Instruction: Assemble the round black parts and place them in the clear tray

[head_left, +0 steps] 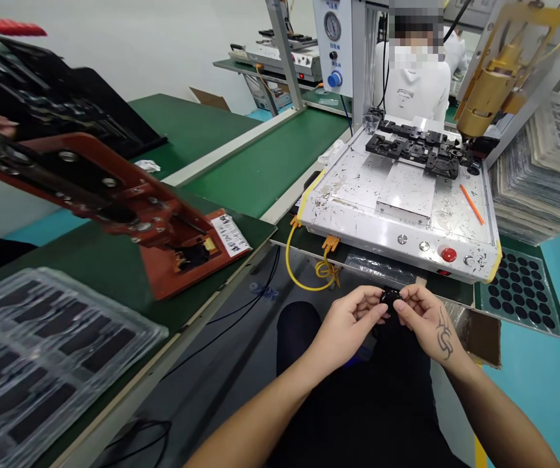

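Note:
A small glossy black part (391, 299) is pinched between both hands, over my lap and just in front of the machine's front edge. My left hand (352, 322) closes its thumb and fingers on the part's left side. On its right side, my right hand (423, 318) grips it the same way. The part's underside and fine details are hidden by the fingers. Beyond the hands stands a white machine base (348, 195) with a red button (448, 254). Black fixtures (419, 149) lie across its top, below a gold-coloured dispensing head (487, 91).
A red-brown press (162, 273) stands on the left green table, near clear trays (65, 351) with dark pieces. A sheet of black discs (521, 289) and stacked trays (543, 169) are at right. A yellow cable (289, 260) loops below the machine. A person in white (413, 91) sits beyond.

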{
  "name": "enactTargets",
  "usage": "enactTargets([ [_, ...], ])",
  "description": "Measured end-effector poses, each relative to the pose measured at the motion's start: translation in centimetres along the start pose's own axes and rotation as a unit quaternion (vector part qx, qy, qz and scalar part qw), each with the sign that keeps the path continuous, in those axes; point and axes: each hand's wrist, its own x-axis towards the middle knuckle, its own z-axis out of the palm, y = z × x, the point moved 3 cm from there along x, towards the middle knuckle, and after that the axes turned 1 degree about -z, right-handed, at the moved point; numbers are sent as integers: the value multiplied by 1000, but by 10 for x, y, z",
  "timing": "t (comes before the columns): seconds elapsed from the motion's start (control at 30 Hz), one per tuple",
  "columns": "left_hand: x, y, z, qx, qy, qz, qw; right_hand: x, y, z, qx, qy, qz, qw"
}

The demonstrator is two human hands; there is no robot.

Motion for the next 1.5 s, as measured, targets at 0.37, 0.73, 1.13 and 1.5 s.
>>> enactTargets([
  [0.37, -9, 10, 4, 6, 15, 26, 1000, -5, -7, 4, 34, -19, 11, 999],
  [0.73, -17, 19, 8, 42, 33, 63, 997, -8, -13, 5, 0, -9, -17, 1000],
  [1.13, -19, 22, 8, 62, 38, 70, 995, -9, -16, 8, -37, 7, -24, 999],
  [1.5, -38, 30, -4, 193, 115, 157, 962, 1, 3, 15, -104, -33, -98, 989],
])
